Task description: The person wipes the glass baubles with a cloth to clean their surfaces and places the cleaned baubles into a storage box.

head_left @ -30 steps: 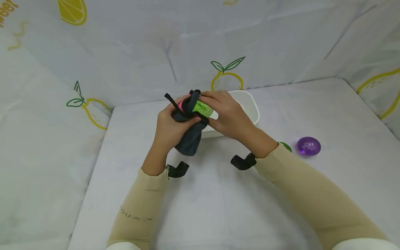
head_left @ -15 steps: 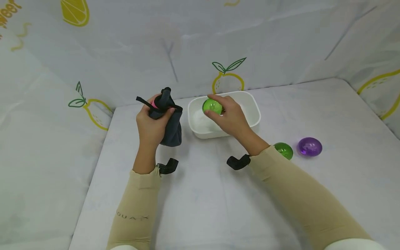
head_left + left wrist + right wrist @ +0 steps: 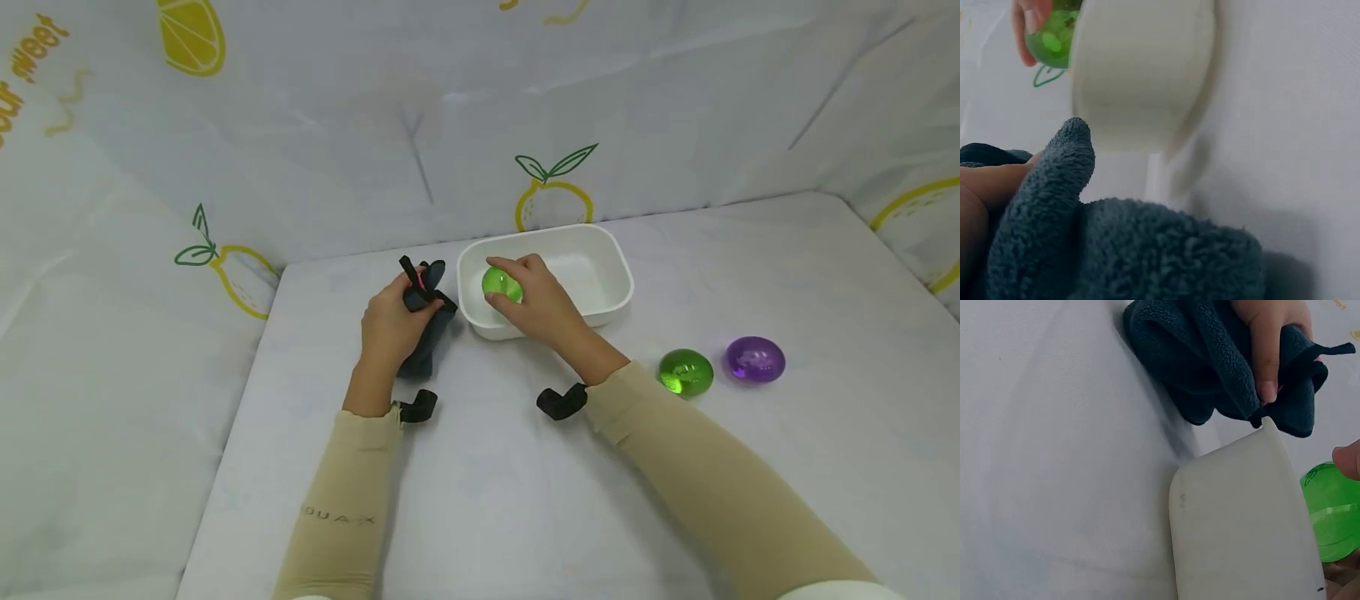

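Observation:
My right hand (image 3: 543, 302) pinches a see-through light green ball (image 3: 501, 284) between thumb and fingers, over the left part of a white basin (image 3: 621, 283). In the right wrist view the ball (image 3: 1330, 509) shows just past the basin's rim. My left hand (image 3: 392, 327) grips a bunched dark blue-grey cloth (image 3: 424, 354) left of the basin. The cloth (image 3: 1166, 253) looks fluffy in the left wrist view, and its folds hang low beside the basin's wall (image 3: 1141, 75). A bit of pink shows among the folds near the fingers; most of it is hidden.
A darker green ball (image 3: 686, 372) and a purple ball (image 3: 755, 359) lie on the white-covered table (image 3: 495, 500), right of the basin and close to my right sleeve (image 3: 697, 467). Behind the table hangs a white sheet (image 3: 337, 167) printed with lemons.
The cloth and the light green ball were together in both hands. They parted, the ball going over the basin in my right hand, while my left hand took the cloth left, then lower.

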